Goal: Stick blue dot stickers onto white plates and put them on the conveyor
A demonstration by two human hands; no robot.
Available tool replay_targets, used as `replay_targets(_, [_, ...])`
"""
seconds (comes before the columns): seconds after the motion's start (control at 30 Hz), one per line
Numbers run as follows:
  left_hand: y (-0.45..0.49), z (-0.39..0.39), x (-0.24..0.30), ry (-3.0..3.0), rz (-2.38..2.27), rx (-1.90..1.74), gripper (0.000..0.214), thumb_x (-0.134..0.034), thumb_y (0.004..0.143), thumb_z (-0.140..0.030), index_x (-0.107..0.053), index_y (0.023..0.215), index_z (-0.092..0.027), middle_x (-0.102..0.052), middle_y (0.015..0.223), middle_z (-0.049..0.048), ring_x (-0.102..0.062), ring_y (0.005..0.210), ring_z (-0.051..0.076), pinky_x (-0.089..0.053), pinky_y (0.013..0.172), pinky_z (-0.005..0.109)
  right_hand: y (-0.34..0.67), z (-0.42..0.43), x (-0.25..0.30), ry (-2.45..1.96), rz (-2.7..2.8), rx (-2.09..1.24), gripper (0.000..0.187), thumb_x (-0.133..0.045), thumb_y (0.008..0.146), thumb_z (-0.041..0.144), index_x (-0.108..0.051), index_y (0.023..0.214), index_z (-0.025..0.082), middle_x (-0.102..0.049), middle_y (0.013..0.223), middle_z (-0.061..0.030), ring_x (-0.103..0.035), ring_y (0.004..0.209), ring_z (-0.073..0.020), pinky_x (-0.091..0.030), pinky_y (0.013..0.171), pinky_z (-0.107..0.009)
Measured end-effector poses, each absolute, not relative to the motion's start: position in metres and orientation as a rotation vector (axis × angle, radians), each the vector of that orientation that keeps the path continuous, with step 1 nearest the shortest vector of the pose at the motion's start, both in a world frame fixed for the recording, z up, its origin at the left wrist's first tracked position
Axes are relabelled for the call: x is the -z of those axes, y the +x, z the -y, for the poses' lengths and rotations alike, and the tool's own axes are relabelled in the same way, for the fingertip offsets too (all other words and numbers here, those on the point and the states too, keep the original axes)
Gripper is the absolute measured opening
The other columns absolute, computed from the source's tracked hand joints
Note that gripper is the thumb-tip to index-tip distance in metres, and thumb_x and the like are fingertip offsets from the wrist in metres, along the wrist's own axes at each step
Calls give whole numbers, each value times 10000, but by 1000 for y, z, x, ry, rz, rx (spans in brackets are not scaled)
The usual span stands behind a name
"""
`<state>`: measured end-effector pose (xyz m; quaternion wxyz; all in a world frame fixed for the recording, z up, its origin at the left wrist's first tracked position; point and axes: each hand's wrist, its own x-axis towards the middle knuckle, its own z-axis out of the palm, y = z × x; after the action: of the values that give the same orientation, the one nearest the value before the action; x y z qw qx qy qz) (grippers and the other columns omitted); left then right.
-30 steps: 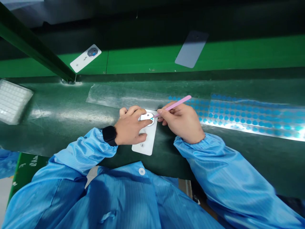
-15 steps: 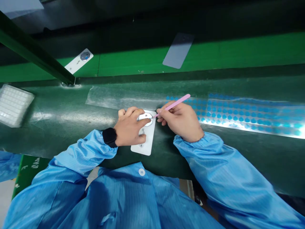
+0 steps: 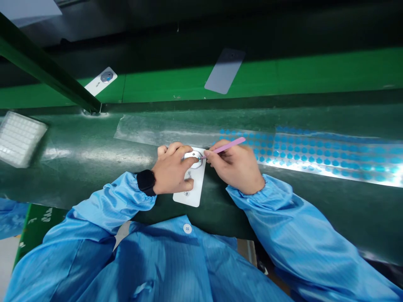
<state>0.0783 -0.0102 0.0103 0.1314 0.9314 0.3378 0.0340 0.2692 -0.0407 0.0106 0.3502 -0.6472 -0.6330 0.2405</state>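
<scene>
A white phone back cover [image 3: 197, 184] lies flat on the dark green bench, with a round camera ring near its top end. My left hand [image 3: 172, 170] rests over its left side, fingers apart, and the index fingertip presses at the ring. In my right hand [image 3: 237, 165], pink tweezers [image 3: 231, 144] are pinched between thumb and fingers. Their tip meets the ring's right side beside my left index finger, where a tiny blue spot shows. Just beyond my right hand are clear sheets of blue round stickers [image 3: 302, 152].
A bare clear strip [image 3: 157, 128] runs left from the stickers. On the raised green ledge lie another white cover [image 3: 99, 82] and a greyish panel [image 3: 225, 71]. A green post [image 3: 50, 63] rises at left, near a white gridded tray [image 3: 20, 138].
My right hand has shifted slightly left and down, and the tweezers lie at a lower angle. My left hand keeps its place on the cover. The view has moved a little.
</scene>
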Motion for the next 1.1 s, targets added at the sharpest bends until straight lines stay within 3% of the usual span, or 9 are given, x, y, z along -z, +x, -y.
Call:
replay_targets(0.17, [79, 10, -11, 2684, -986, -79, 520, -631, 712, -415, -606, 1202, -242, -523, 1304, 104, -376, 1212, 343, -296, 830, 470, 268, 40, -12, -1680, 1677, -648, 224, -549, 837, 363, -615, 686, 211, -638, 600, -30, -555, 487, -161, -399, 502, -289])
replay_targets(0.83, [77, 9, -11, 2629, -1025, -102, 521, -647, 697, -402, -578, 1171, -196, -546, 1298, 114, -394, 1213, 334, -300, 857, 468, 269, 36, -15, -1667, 1606, -753, 140, -586, 788, 314, -589, 683, 221, -623, 566, -7, -584, 515, -167, -430, 538, -290])
replay_targets(1.1, [76, 5, -15, 2637, -1022, -69, 480, -742, 721, -487, -589, 1085, -213, -506, 1340, 126, -361, 1239, 336, -319, 867, 481, 273, 25, -6, -1472, 934, -1185, 304, -732, 677, 454, -560, 701, 204, -610, 519, 19, -577, 434, -133, -488, 432, -251])
